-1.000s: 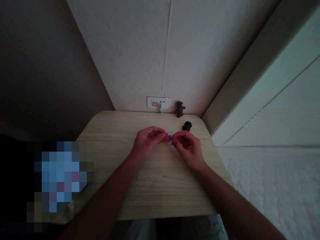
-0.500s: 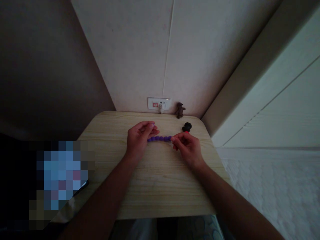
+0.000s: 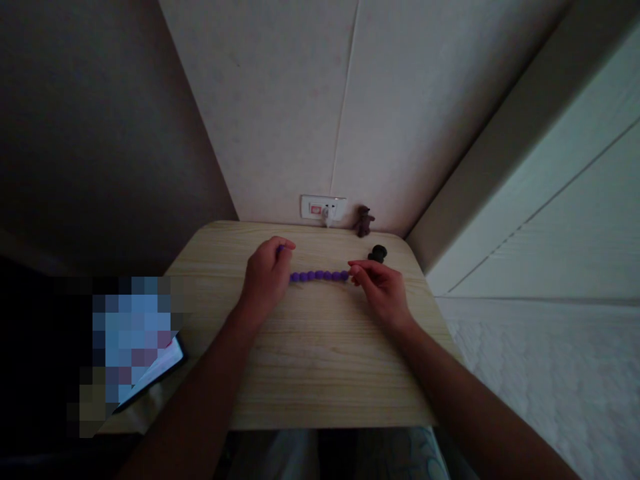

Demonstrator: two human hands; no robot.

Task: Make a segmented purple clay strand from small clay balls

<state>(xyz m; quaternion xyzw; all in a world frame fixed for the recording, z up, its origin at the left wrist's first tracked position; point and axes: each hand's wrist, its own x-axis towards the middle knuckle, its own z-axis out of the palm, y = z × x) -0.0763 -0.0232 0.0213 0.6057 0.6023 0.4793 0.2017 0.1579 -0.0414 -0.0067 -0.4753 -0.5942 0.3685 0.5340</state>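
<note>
A row of small purple balls (image 3: 319, 275) lies across the wooden tabletop between my hands, its balls touching one another. My left hand (image 3: 267, 270) is closed at the left end of the row and hides part of it. A small purple piece (image 3: 281, 249) shows between its thumb and forefinger; whether it joins the row I cannot tell. With thumb and fingertips together, my right hand (image 3: 381, 287) pinches at the row's right end. Just behind that hand stands a small black figure (image 3: 379, 253), partly covered by it.
By the wall stands a small brown bear figure (image 3: 363, 221). Left of it is a wall socket (image 3: 323, 209) with a white plug. A lit screen (image 3: 153, 373), mostly blurred out, sits at the left edge of the wooden table (image 3: 325, 373). A white quilted surface (image 3: 545, 373) lies to the right.
My left hand has drawn a little left and turned, so more of the purple row shows. The right hand stays at its end, slightly further right. The camera view has shifted slightly.
</note>
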